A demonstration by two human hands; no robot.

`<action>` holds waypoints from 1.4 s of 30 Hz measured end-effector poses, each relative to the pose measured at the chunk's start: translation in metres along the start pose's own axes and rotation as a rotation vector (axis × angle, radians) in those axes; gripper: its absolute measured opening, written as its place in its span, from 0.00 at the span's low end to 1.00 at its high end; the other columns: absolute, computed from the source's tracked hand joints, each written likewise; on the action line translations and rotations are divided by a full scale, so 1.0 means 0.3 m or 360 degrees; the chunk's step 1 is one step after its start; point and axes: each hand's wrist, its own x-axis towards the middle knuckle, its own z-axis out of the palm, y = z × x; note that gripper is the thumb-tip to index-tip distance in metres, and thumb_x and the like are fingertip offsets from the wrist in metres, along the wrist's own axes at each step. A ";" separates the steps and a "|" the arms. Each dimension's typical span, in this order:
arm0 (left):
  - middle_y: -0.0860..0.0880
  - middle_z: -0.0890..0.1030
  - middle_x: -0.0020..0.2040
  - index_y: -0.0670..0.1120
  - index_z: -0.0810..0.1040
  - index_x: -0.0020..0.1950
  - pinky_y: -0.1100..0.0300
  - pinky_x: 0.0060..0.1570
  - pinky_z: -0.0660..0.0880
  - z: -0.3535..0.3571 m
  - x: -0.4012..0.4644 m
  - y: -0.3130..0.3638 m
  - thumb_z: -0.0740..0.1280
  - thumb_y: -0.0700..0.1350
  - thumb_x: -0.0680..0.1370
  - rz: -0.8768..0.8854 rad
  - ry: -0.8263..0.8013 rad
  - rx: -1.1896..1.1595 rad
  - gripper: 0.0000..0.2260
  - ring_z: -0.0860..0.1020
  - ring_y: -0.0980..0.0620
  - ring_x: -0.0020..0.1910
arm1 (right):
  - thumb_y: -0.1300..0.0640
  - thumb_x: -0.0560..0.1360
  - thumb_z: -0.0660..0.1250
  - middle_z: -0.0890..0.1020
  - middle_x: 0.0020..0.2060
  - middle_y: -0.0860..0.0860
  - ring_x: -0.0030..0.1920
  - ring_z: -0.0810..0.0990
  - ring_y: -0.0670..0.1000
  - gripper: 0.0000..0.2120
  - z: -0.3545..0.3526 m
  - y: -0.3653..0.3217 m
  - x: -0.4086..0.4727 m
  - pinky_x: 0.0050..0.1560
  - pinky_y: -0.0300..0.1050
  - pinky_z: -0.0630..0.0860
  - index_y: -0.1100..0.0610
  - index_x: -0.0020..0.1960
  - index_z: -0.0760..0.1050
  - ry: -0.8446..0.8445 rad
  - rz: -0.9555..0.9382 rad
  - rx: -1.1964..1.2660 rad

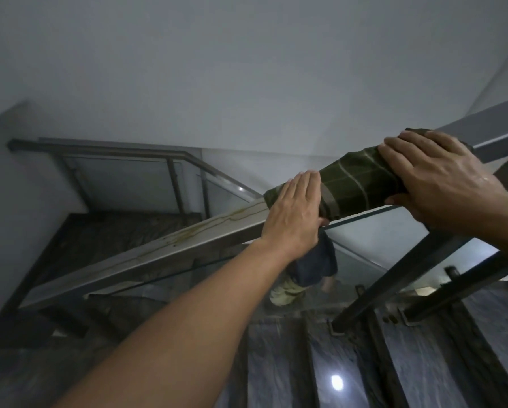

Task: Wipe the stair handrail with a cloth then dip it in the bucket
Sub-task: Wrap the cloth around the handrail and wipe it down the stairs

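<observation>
A dark green checked cloth point(351, 182) is wrapped over the flat metal stair handrail point(164, 248), which slopes down to the left. My left hand point(294, 213) lies on the cloth's lower end, fingers flat on top and thumb under the rail. My right hand point(441, 178) presses on the cloth's upper end, thumb curled beneath. Yellowish streaks run along the bare rail below the cloth. No bucket is in view.
Glass panels point(373, 231) hang under the handrail, held by dark metal posts point(408, 275). Dark marble steps point(320, 363) descend below. A second handrail point(147, 151) runs along the far flight by the grey wall. My leg and shoe point(288, 293) show through the glass.
</observation>
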 end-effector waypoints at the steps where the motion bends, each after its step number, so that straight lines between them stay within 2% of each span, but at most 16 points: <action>1: 0.40 0.61 0.75 0.38 0.54 0.76 0.53 0.76 0.50 -0.003 -0.010 -0.023 0.71 0.47 0.74 0.0011 0.0007 -0.0002 0.38 0.59 0.43 0.75 | 0.46 0.65 0.73 0.72 0.67 0.65 0.68 0.69 0.66 0.40 0.003 -0.023 0.009 0.68 0.67 0.64 0.63 0.70 0.64 0.0000 -0.0001 -0.0003; 12: 0.40 0.66 0.71 0.37 0.57 0.74 0.50 0.74 0.59 -0.009 -0.104 -0.209 0.73 0.48 0.71 0.0003 -0.0072 0.0097 0.38 0.66 0.43 0.70 | 0.42 0.65 0.72 0.73 0.61 0.66 0.60 0.73 0.67 0.41 -0.006 -0.219 0.113 0.64 0.66 0.66 0.63 0.69 0.61 -0.0199 -0.0079 -0.0191; 17: 0.43 0.71 0.65 0.40 0.61 0.70 0.52 0.66 0.67 0.005 -0.091 -0.227 0.74 0.50 0.69 0.0034 -0.0021 0.0145 0.36 0.71 0.45 0.63 | 0.45 0.62 0.75 0.75 0.57 0.69 0.55 0.76 0.70 0.42 -0.004 -0.222 0.139 0.59 0.69 0.70 0.64 0.67 0.63 -0.0271 -0.0106 -0.0325; 21: 0.43 0.73 0.62 0.41 0.64 0.67 0.53 0.63 0.68 0.023 -0.090 -0.247 0.73 0.51 0.71 0.0063 0.0080 0.0125 0.31 0.72 0.45 0.60 | 0.44 0.63 0.74 0.75 0.57 0.69 0.55 0.75 0.70 0.41 -0.009 -0.252 0.145 0.60 0.69 0.70 0.63 0.67 0.62 -0.0286 -0.0063 -0.0351; 27: 0.42 0.71 0.65 0.41 0.62 0.69 0.53 0.64 0.67 0.036 -0.179 -0.359 0.71 0.49 0.73 0.0125 0.0159 0.0074 0.31 0.70 0.44 0.63 | 0.42 0.65 0.72 0.74 0.62 0.63 0.62 0.73 0.64 0.41 0.013 -0.400 0.157 0.66 0.64 0.68 0.59 0.69 0.61 -0.0208 0.0030 -0.0291; 34: 0.43 0.66 0.70 0.41 0.56 0.74 0.51 0.70 0.62 0.022 -0.339 -0.582 0.71 0.49 0.73 0.0074 0.0036 -0.0021 0.36 0.66 0.44 0.69 | 0.42 0.67 0.71 0.72 0.67 0.59 0.68 0.69 0.60 0.40 0.070 -0.653 0.233 0.72 0.61 0.61 0.56 0.72 0.60 -0.0202 0.0137 -0.0174; 38: 0.42 0.63 0.74 0.41 0.53 0.76 0.52 0.74 0.56 0.018 -0.393 -0.659 0.70 0.48 0.74 0.0082 -0.0007 -0.0036 0.38 0.62 0.44 0.73 | 0.41 0.68 0.70 0.70 0.69 0.58 0.71 0.67 0.60 0.40 0.091 -0.736 0.252 0.74 0.58 0.57 0.57 0.72 0.60 -0.0169 0.0173 -0.0126; 42: 0.41 0.54 0.78 0.41 0.47 0.78 0.55 0.74 0.44 0.027 -0.425 -0.708 0.68 0.48 0.76 0.0073 -0.0049 -0.0032 0.39 0.52 0.45 0.78 | 0.40 0.68 0.70 0.70 0.70 0.58 0.71 0.66 0.60 0.40 0.103 -0.781 0.269 0.74 0.57 0.57 0.58 0.72 0.60 -0.0143 0.0160 -0.0130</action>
